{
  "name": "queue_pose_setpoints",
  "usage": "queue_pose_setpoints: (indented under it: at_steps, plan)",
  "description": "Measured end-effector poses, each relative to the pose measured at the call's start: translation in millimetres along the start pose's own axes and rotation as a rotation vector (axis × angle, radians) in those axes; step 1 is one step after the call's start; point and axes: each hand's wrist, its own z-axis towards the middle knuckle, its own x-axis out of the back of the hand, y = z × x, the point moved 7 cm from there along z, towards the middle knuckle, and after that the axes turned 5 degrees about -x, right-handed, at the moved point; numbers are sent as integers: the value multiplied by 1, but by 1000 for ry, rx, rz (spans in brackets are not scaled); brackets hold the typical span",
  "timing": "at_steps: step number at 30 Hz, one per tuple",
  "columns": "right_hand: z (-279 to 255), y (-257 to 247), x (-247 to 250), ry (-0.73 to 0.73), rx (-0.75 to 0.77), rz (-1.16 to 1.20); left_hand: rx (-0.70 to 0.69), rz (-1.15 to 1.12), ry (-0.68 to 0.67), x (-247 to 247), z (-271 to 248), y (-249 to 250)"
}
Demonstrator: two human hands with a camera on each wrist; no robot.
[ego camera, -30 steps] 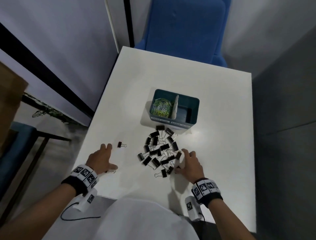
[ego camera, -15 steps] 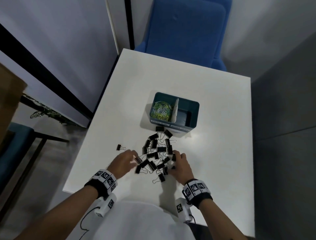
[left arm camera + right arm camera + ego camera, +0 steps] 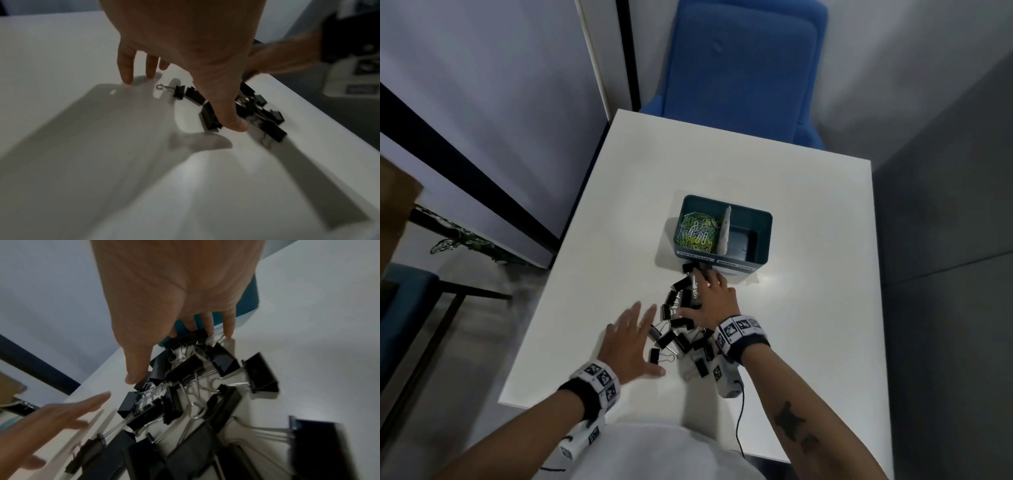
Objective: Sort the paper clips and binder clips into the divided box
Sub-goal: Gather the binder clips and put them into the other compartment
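Note:
A teal divided box [image 3: 743,208] stands mid-table. Its left compartment holds yellow, green and white paper clips [image 3: 697,233], and a white divider [image 3: 726,229] separates them from the right compartment, which looks empty. Several black binder clips [image 3: 681,330] lie in a strip from the box front toward me. My left hand [image 3: 631,337] lies flat with spread fingers against the pile's left side, thumb beside a clip [image 3: 209,116]. My right hand [image 3: 714,298] reaches over the pile with straight fingers. Its fingertips [image 3: 228,331] touch clips [image 3: 185,369] at the box [image 3: 246,301].
The white table [image 3: 808,274] ends close to my body and along the left, where the floor drops away. A blue chair [image 3: 743,68] stands behind the far edge. A grey wall runs along the right. A black cable [image 3: 739,421] hangs from my right wrist.
My left hand has come in from the table's left to the pile's left side. My right hand has slid forward over the clips to the box front. The pile is narrower.

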Motion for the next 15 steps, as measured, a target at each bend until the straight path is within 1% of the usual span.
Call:
queue_pose_setpoints:
  at_steps: [2,4,7,9,12,15]
  plan:
    - [6,-9,-5,-17,-15,-73,-44,40,-8,-7,4,14]
    - [7,-15,-7,-10,-16,-115,-62,77,17,-5,10,22]
    - [2,-17,-9,8,47,-141,-123,83,88,3,18,29]
    - [-4,-13,-13,-18,92,-150,-163,65,121,9,22,31]
    - [-20,-4,-23,-72,141,-171,-191,7,120,14,27,33]
    - [-34,1,-29,-59,180,-178,-229,8,100,17,32,38]
